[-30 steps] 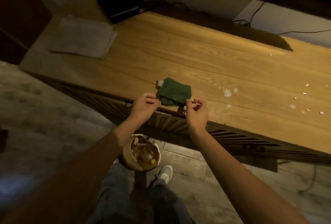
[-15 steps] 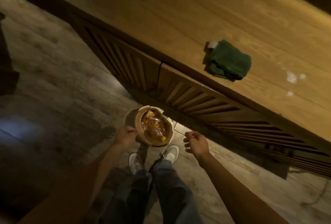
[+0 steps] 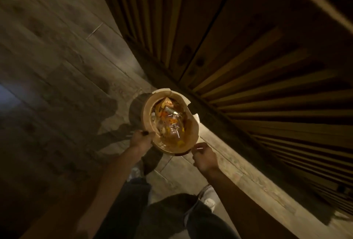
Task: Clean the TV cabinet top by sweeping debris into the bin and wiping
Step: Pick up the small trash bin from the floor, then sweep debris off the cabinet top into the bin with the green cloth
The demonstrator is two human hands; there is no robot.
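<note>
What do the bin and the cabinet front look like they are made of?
Bin: probably matte brown cardboard or paperboard, going by its thin tan wall and notched rim. Cabinet front: apparently wood with a dull finish, shown by its slats and grain, though dim light makes this uncertain.

1 head view looks steeply down at the floor [image 3: 57, 66], close.

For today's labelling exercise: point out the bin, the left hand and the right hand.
bin [image 3: 148, 105]: head view, left side of its rim.
left hand [image 3: 140, 140]: head view, back of the hand.
right hand [image 3: 205, 157]: head view, back of the hand.
</note>
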